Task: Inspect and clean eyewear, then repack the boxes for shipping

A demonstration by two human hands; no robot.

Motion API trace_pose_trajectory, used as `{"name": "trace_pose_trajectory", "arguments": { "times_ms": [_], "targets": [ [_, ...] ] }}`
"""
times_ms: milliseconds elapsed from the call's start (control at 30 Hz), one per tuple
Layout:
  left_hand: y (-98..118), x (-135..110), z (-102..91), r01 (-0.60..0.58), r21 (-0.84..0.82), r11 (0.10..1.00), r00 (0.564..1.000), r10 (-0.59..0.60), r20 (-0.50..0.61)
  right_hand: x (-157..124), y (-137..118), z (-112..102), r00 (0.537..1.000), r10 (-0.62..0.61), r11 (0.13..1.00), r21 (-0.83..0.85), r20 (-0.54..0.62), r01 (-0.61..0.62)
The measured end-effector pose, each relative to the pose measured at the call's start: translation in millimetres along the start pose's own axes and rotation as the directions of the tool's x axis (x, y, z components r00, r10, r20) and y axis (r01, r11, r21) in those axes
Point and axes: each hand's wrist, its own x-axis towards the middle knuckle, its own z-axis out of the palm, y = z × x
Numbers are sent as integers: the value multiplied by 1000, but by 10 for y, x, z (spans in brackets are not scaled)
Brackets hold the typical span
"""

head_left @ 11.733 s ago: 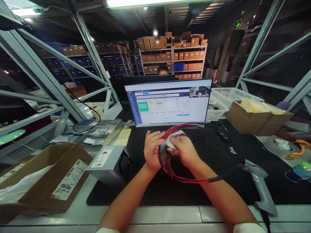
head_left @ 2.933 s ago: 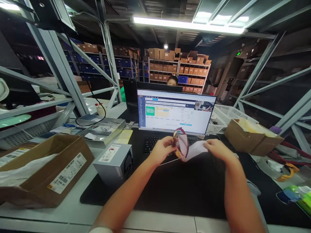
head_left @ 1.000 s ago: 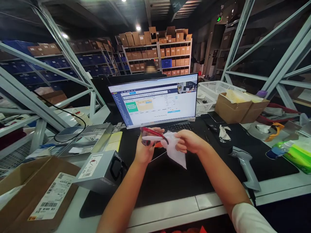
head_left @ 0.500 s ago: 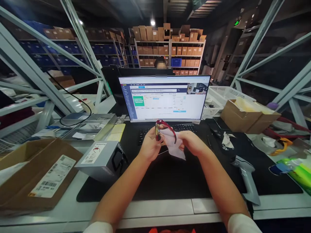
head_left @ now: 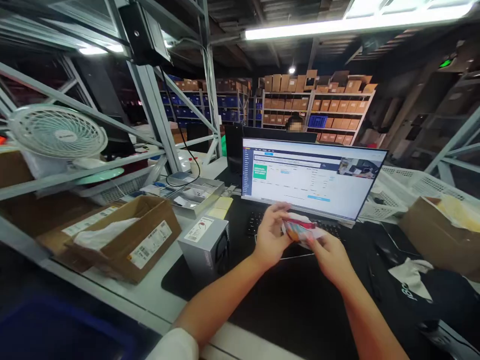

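Both my hands are raised over the black desk mat, in front of the monitor. Between them is a pair of red-framed sunglasses point(head_left: 294, 230) with reflective lenses, its arms partly hidden. My left hand point(head_left: 272, 237) is closed around one end of the sunglasses. A thin white sheet point(head_left: 318, 233), perhaps cloth or soft paper, lies against the glasses and partly covers them. My right hand point(head_left: 332, 256) pinches the sheet at the other end, its thumb and fingertips closed. Whether those fingertips also grip the frame is hard to see.
A grey box point(head_left: 204, 245) with a label stands left of my arms, beside an open cardboard box point(head_left: 131, 240). Behind my hands are a keyboard point(head_left: 255, 222) and a monitor point(head_left: 311, 180). A scanner point(head_left: 448, 340) and crumpled white cloth point(head_left: 412, 275) lie right.
My view has turned left and up, bringing the fan into sight. The sunglasses have turned in my hands; the red arm that curved upward now lies flatter, with the white sheet around it.
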Motion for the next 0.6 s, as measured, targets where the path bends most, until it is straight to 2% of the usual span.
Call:
{"name": "trace_pose_trajectory", "arguments": {
  "times_ms": [67, 133, 200, 267, 333, 367, 400, 467, 533, 600],
  "targets": [
    [1, -11, -11, -84, 117, 990, 996, 81, 32, -37, -91, -29, 996, -23, 989, 148, 87, 9],
    [4, -16, -20, -74, 119, 990, 995, 65, 80, -56, -147, -82, 987, -29, 968, 249, 158, -12],
    [9, -9, -30, 12, 18, 1000, 993, -14, 114, -47, -141, -164, 993, -3, 967, 255, 119, -28],
    [22, 8, -39, 133, -90, 987, 980, -117, 164, -23, -94, -266, 1000, 10, 974, 224, 6, -11],
    [48, 24, -46, 274, -133, 952, 933, -229, 279, 0, -51, -368, 999, 8, 977, 213, -44, 1],
    [64, 30, -47, 337, -133, 932, 896, -274, 349, 5, -41, -411, 1000, 19, 976, 215, -6, -18],
    [81, 32, -47, 386, -124, 914, 857, -306, 414, 7, -41, -444, 995, 45, 975, 213, 83, -62],
    [109, 29, -40, 437, -97, 894, 799, -337, 498, 0, -60, -481, 941, 119, 964, 190, 316, -186],
    [123, 19, -28, 444, -83, 892, 780, -339, 526, -12, -88, -481, 869, 166, 956, 140, 466, -258],
    [119, 7, -17, 452, -69, 889, 768, -349, 537, -18, -100, -450, 860, 166, 959, 123, 482, -254]
  ]
}}
